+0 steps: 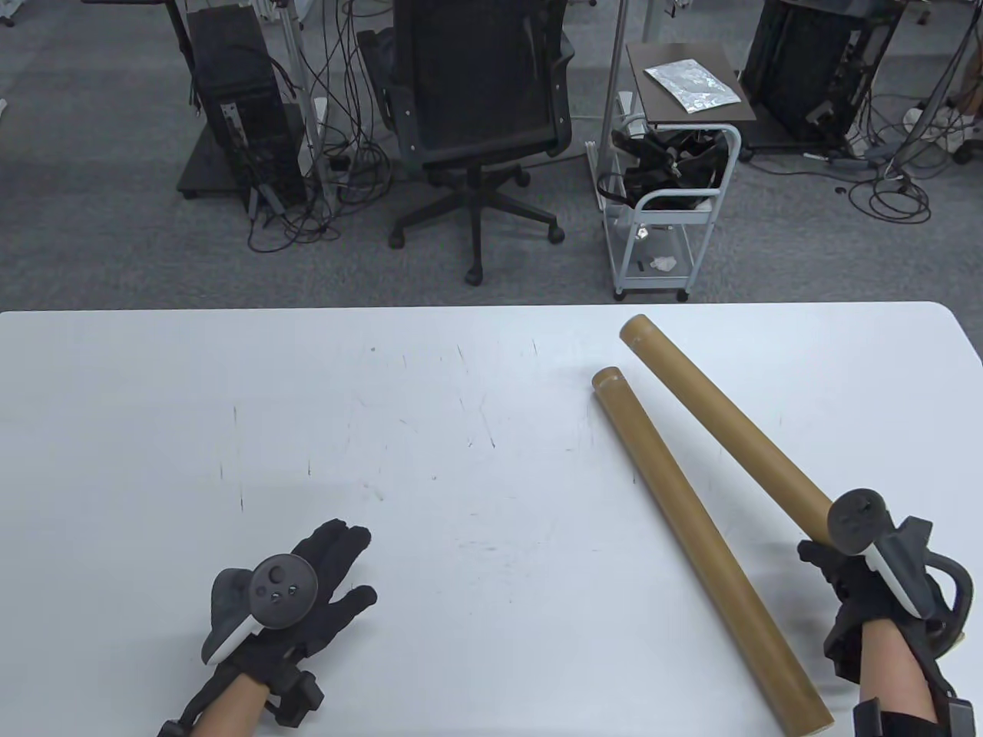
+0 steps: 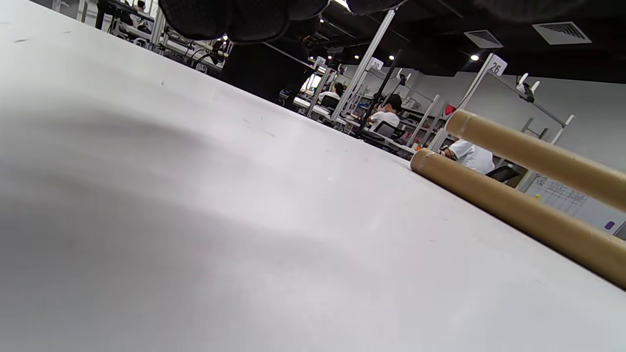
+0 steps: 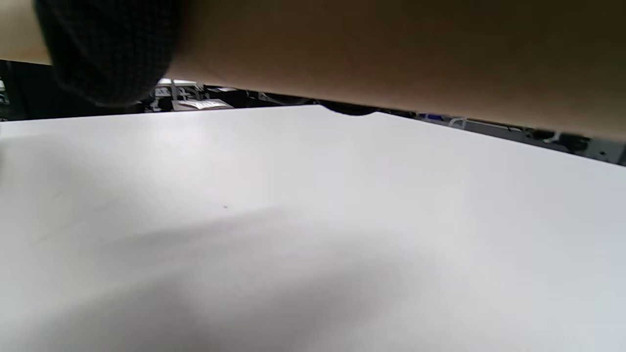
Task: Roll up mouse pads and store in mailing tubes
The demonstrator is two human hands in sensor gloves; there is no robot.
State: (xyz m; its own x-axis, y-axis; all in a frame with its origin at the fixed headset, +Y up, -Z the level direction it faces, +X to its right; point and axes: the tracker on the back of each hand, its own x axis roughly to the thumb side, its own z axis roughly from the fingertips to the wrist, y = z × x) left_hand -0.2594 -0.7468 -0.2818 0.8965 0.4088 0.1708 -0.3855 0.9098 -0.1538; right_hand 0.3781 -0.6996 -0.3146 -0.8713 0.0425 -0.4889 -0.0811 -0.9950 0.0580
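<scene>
Two brown mailing tubes are on the right half of the white table (image 1: 307,399). One tube (image 1: 699,537) lies flat, running from mid-table to the front edge. My right hand (image 1: 845,576) grips the near end of the other tube (image 1: 722,422) and holds it raised above the table, as the left wrist view (image 2: 538,156) shows. In the right wrist view this tube (image 3: 391,54) fills the top, with a gloved finger (image 3: 107,54) around it. My left hand (image 1: 338,568) rests open and flat on the table at the front left, holding nothing. No mouse pad is in view.
Beyond the table's far edge stand an office chair (image 1: 476,100), a small white cart (image 1: 668,192) and computer towers with cables on the carpet. In the left wrist view the flat tube (image 2: 513,210) lies to the right.
</scene>
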